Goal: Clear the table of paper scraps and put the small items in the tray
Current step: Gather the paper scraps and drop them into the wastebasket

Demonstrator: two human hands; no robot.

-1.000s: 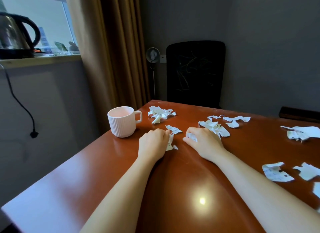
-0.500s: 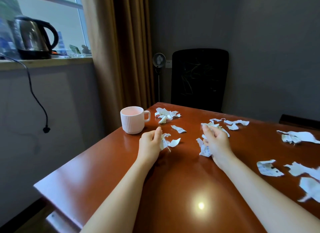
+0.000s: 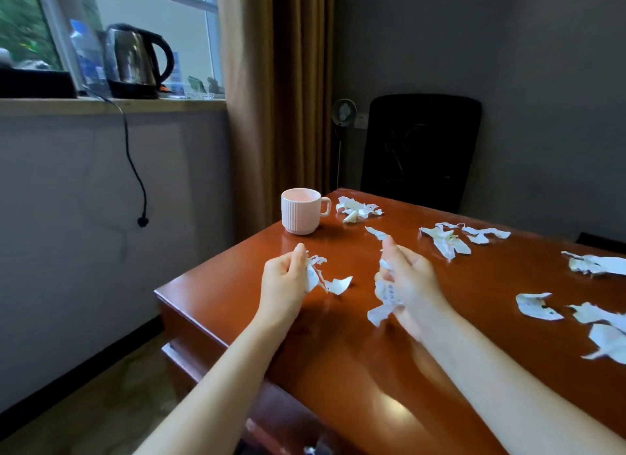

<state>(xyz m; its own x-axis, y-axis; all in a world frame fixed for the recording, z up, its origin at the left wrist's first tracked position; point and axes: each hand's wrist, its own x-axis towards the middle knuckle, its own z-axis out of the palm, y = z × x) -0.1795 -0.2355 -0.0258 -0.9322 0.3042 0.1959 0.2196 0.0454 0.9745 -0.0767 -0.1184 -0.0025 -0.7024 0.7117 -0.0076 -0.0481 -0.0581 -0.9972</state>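
Note:
White torn paper scraps lie scattered over the glossy reddish-brown table [image 3: 338,370]. My left hand [image 3: 284,281] is lifted above the table near its left edge, closed on a few crumpled scraps [image 3: 321,278] that hang from the fingers. My right hand [image 3: 406,278] is raised too, gripping a longer written-on scrap [image 3: 386,298] that dangles below it. More scraps sit in a pile [image 3: 357,209] beside the mug, a cluster [image 3: 447,239] at the centre back, and several pieces [image 3: 538,305] at the right. No tray is in view.
A pale pink ribbed mug [image 3: 301,210] stands at the table's far left corner. A black chair [image 3: 420,149] is behind the table's far side. A kettle [image 3: 135,61] with a hanging cord sits on the windowsill, left. The table's left edge drops to the floor.
Both hands have lifted off the table with scraps in them and drawn back toward me. The view has swung left, showing more of the window and floor.

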